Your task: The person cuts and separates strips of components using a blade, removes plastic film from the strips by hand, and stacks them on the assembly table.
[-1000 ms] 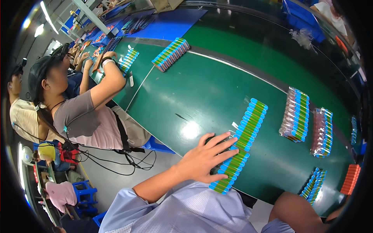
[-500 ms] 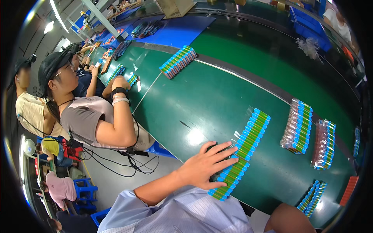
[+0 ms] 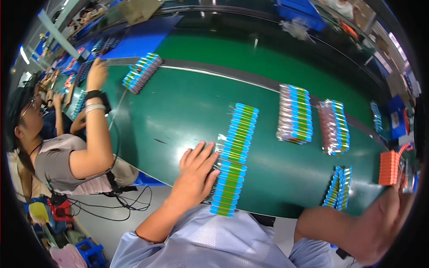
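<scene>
Before me on the green table lies a long row of narrow blue pieces with rounded ends (image 3: 232,178), a yellow-green band running down the middle. My left hand (image 3: 196,174) rests along the row's left edge, fingers stretched out, fingertips at a scrap of clear film (image 3: 220,139). At the far right, my right hand (image 3: 393,212) is blurred and cut by the picture's dark rim. It is close to an upright stack of orange-red pieces (image 3: 389,169); its fingers are not clear, nor whether they hold anything.
Film-wrapped blue-and-green bundles (image 3: 300,114) (image 3: 336,127) stand right of the row, with two loose strips (image 3: 338,187) nearer me. Another bundle (image 3: 142,73) lies back left. At my left, a co-worker's arm (image 3: 99,129) reaches over the table (image 3: 178,102). Blue bins (image 3: 300,13) stand beyond.
The view has swung right. My left hand has slid off the row's top to its left side. My right arm now extends far right. The co-worker's hand has risen toward the back.
</scene>
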A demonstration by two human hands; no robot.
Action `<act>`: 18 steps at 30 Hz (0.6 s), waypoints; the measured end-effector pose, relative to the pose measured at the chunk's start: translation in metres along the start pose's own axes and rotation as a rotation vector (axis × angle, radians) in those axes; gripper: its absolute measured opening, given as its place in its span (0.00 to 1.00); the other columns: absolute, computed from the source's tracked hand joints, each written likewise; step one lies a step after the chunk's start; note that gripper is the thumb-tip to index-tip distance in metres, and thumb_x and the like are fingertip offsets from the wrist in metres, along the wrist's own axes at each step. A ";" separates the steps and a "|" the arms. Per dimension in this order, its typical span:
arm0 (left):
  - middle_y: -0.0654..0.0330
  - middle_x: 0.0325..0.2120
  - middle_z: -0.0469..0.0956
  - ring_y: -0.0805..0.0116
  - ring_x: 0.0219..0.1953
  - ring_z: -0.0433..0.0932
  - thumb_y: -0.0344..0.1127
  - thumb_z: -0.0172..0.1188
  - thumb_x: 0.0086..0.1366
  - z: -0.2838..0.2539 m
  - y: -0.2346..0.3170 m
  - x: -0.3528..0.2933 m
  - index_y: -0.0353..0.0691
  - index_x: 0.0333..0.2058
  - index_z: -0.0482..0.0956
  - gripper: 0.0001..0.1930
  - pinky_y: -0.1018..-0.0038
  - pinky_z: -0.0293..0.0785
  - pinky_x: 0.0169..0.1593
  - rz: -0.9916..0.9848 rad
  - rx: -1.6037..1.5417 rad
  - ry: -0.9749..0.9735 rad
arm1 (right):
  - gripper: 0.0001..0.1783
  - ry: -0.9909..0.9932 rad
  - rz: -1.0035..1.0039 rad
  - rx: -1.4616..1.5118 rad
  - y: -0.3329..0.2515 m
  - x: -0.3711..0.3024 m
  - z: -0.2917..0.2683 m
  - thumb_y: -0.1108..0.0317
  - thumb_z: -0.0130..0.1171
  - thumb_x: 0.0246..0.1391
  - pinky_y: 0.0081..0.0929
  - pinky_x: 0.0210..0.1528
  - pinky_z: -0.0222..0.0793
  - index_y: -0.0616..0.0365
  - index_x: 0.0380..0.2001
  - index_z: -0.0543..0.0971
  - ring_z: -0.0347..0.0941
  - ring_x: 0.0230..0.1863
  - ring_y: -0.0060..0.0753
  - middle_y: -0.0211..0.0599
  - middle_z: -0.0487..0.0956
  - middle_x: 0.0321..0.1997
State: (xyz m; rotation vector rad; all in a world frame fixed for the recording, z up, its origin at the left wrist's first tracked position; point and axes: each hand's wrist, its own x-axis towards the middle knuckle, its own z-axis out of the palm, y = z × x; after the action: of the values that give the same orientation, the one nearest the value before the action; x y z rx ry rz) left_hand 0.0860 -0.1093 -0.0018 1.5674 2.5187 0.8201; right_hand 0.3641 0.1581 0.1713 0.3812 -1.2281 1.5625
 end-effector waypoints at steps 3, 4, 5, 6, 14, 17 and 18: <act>0.46 0.66 0.67 0.45 0.70 0.62 0.40 0.72 0.58 0.002 0.012 0.012 0.36 0.55 0.77 0.28 0.50 0.54 0.70 -0.042 -0.021 0.000 | 0.14 0.406 0.247 -0.017 0.050 0.011 0.074 0.53 0.47 0.71 0.38 0.18 0.70 0.52 0.38 0.68 0.64 0.19 0.34 0.35 0.67 0.20; 0.46 0.65 0.68 0.45 0.69 0.63 0.40 0.74 0.56 0.001 0.011 0.016 0.37 0.53 0.77 0.28 0.49 0.54 0.69 -0.048 -0.082 0.016 | 0.17 0.235 0.264 -0.048 0.064 0.017 0.074 0.51 0.43 0.72 0.37 0.22 0.70 0.53 0.37 0.66 0.64 0.20 0.33 0.36 0.68 0.20; 0.46 0.64 0.69 0.45 0.68 0.64 0.39 0.76 0.53 0.001 0.014 0.020 0.37 0.50 0.77 0.28 0.49 0.54 0.69 -0.050 -0.139 0.029 | 0.20 0.068 0.280 -0.079 0.077 0.011 0.065 0.48 0.40 0.74 0.35 0.27 0.70 0.54 0.35 0.65 0.64 0.21 0.32 0.37 0.68 0.21; 0.47 0.61 0.71 0.47 0.65 0.68 0.34 0.78 0.48 -0.002 0.015 0.021 0.39 0.51 0.75 0.31 0.52 0.59 0.67 -0.057 -0.097 0.075 | 0.22 0.000 0.349 -0.271 0.089 0.000 0.053 0.46 0.39 0.74 0.33 0.30 0.69 0.53 0.34 0.64 0.64 0.22 0.30 0.39 0.70 0.22; 0.50 0.59 0.73 0.50 0.61 0.72 0.27 0.76 0.49 -0.002 0.017 0.027 0.40 0.55 0.73 0.33 0.60 0.66 0.62 -0.154 -0.553 -0.015 | 0.22 0.024 0.403 -0.856 0.080 -0.077 -0.011 0.48 0.50 0.70 0.27 0.40 0.67 0.59 0.36 0.68 0.70 0.31 0.28 0.43 0.78 0.29; 0.53 0.61 0.73 0.50 0.64 0.68 0.32 0.73 0.54 -0.006 0.019 0.037 0.41 0.50 0.80 0.23 0.56 0.61 0.64 0.176 -0.148 -0.026 | 0.19 0.246 0.261 -1.101 0.062 -0.098 -0.052 0.53 0.49 0.72 0.27 0.40 0.67 0.60 0.35 0.70 0.69 0.32 0.25 0.38 0.78 0.30; 0.54 0.62 0.72 0.50 0.65 0.66 0.33 0.71 0.56 -0.004 0.016 0.034 0.42 0.47 0.82 0.19 0.54 0.58 0.65 0.162 -0.071 -0.046 | 0.18 0.429 0.275 -1.150 0.054 -0.102 -0.069 0.56 0.49 0.73 0.26 0.41 0.67 0.60 0.35 0.70 0.69 0.32 0.24 0.36 0.77 0.30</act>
State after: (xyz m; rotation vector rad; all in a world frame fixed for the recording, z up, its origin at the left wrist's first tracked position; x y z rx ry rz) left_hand 0.0820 -0.0768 0.0168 1.7632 2.3281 0.8699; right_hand 0.3805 0.1668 0.0385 -0.8427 -1.6262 0.8405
